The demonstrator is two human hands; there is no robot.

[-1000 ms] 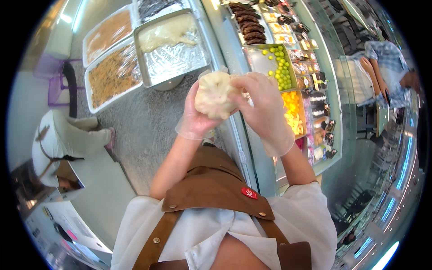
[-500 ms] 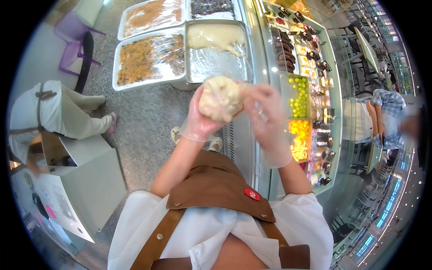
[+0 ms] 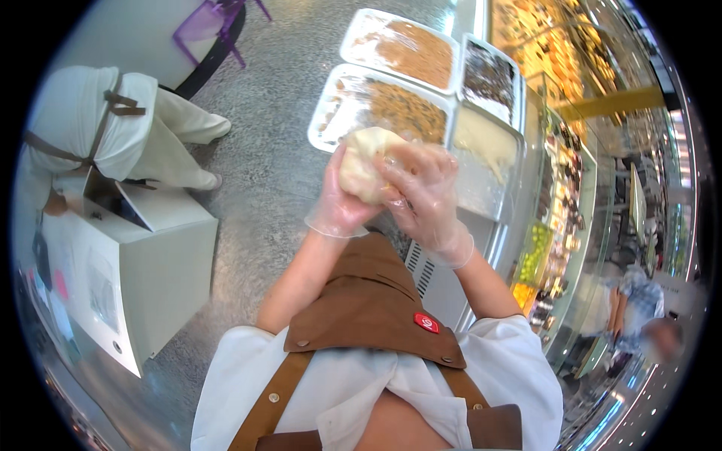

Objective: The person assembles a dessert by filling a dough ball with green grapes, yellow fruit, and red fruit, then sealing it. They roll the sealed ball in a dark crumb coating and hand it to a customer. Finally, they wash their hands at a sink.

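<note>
Floor spreads between the left hand and the cabinet; a tray's edge shows just beyond the dough, held aloft. The left hand cups it; the right hand, fingers bent close together, grips its right side.

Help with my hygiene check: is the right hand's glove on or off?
On: a clear glove covers the right hand, its shiny wrinkles and loose cuff visible.

Dead centre, the left hand cups the dough, the right hand against it; filled trays gleam toward upper right!
</note>
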